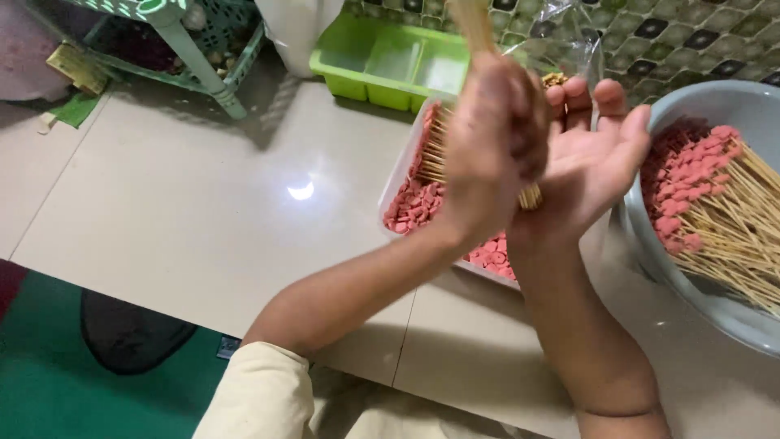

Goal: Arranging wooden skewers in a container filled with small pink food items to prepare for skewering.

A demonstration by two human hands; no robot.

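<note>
Nearest the camera, two bare forearms rise from a cream sleeve [260, 394] and cross over a pale tiled floor [203, 203]. The left hand [491, 150] is curled into a fist around a bundle of bamboo skewers [475, 28]; the sticks stand nearly upright, their top ends blurred above the knuckles and their lower ends showing just under the fist. The right hand [597, 158] is spread wide, palm up and fingers together, pressed against the side of the left hand and the lower ends of the bundle.

Directly beneath both hands lies a white tray [398, 175] holding pink sausage slices [414, 203], with more skewers resting in it. Just right of the right hand sits a grey bowl [715, 305] filled with skewers already carrying pink slices [691, 175], their bare ends fanning out toward the lower right.

Farther back, a green divided tray [382, 61] rests on the floor beside crinkled clear plastic [561, 41]. A green plastic rack [195, 57] stands at the far left, and patterned green tiles [691, 36] lie beyond the bowl.
</note>
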